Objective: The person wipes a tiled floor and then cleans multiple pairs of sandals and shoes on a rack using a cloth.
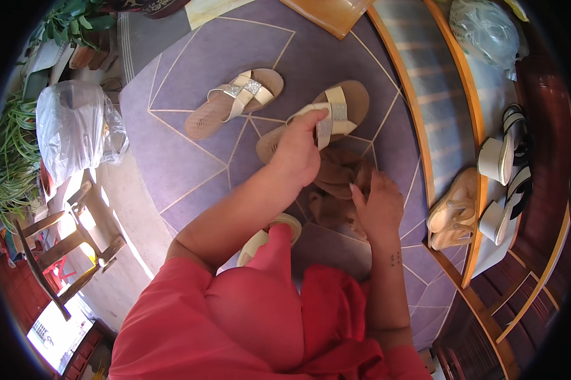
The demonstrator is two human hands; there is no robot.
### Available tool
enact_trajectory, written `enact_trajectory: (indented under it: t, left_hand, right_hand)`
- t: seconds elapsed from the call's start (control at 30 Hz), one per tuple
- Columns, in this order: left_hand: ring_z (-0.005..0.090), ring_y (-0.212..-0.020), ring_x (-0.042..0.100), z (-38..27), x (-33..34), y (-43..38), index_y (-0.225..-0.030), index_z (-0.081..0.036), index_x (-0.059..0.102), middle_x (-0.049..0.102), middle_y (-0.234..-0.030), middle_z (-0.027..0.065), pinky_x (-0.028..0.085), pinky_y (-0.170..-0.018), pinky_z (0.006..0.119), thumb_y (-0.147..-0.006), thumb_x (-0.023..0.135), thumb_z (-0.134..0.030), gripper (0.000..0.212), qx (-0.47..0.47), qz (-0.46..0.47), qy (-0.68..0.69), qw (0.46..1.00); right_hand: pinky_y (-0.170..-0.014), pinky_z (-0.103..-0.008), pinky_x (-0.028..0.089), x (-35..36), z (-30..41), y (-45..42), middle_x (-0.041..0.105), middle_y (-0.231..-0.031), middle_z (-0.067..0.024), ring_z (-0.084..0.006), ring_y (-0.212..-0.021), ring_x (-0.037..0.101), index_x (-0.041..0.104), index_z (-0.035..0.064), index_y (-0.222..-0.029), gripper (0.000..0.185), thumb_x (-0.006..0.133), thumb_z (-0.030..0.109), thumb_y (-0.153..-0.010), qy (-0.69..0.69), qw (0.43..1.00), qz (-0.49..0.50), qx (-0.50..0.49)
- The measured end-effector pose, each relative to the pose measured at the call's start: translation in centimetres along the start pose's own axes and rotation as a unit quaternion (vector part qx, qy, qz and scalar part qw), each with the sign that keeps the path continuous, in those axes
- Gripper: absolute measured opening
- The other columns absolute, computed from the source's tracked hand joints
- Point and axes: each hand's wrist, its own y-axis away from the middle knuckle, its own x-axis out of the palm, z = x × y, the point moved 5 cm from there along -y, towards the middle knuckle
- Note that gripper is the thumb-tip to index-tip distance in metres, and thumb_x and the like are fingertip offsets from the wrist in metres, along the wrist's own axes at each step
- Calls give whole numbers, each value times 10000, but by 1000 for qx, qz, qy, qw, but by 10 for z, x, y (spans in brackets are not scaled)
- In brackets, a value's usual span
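My left hand [300, 147] grips the straps of a slide sandal [357, 102] with cream and silver glitter straps and a brown footbed. Its matching sandal [261, 90] rests on the patterned mat to the upper left. My right hand [379, 204] has its thumb and fingers around the edge of a soft brown item [335, 178], below the gripped sandal; the fingertips are partly hidden. Another brown item [330, 209] lies in shadow just beneath. Their exact kind is unclear.
A wooden-edged shelf [470, 118] on the right holds tan sandals [456, 204], white-heeled sandals [497, 161] and a plastic bag [487, 35]. On the left stand a wooden stool [67, 247], a plastic-covered object [69, 128] and plants [15, 156].
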Motion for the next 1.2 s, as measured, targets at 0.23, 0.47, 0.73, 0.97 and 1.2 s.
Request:
enact_trajectory:
  t: [0.23, 0.47, 0.73, 0.97, 1.2]
  left_hand:
    - [167, -1126, 506, 16, 49, 27, -1158, -53, 527, 563, -1182, 48, 348, -1014, 317, -902, 523, -151, 274, 10, 232, 121, 965]
    - [175, -1286, 371, 10, 48, 39, -1327, -80, 404, 446, -1349, 62, 275, -1076, 338, -927, 494, -195, 426, -65, 305, 84, 946]
    - [204, -1266, 410, 13, 42, 44, -1332, -89, 417, 453, -1345, 103, 293, -1078, 373, -933, 491, -194, 420, -87, 299, 151, 938]
    - [183, -1008, 562, -96, -91, 35, -1132, -50, 570, 616, -1073, 85, 424, -920, 318, -875, 553, -95, 261, 308, -85, -189, 929]
    - [231, -1031, 567, -130, -138, -27, -1134, 14, 523, 614, -1062, 131, 436, -944, 358, -904, 541, -203, 317, 124, -134, -60, 981]
  right_hand:
    - [-772, -408, 483, 26, 35, -34, 610, -1011, -217, -365, -905, 611, 514, 4, -1125, 390, 594, 267, -848, -278, 950, 117, 78]
    - [-706, -345, 496, 43, -7, -48, 643, -980, -177, -315, -856, 649, 517, 16, -1157, 285, 507, 96, -884, -590, 794, -56, 137]
    - [-543, -355, 488, 36, -31, -62, 628, -705, -87, -198, -602, 602, 561, -11, -929, 240, 434, 191, -913, -462, 863, -158, 132]
    - [-405, -227, 333, 21, -137, -73, 527, -570, -28, -93, -449, 463, 533, 77, -795, 290, 435, 318, -923, -465, 824, -91, 312]
    - [-432, -215, 337, 18, -191, -104, 548, -606, 10, -83, -475, 463, 530, 117, -777, 285, 445, 353, -911, -522, 753, -72, 394]
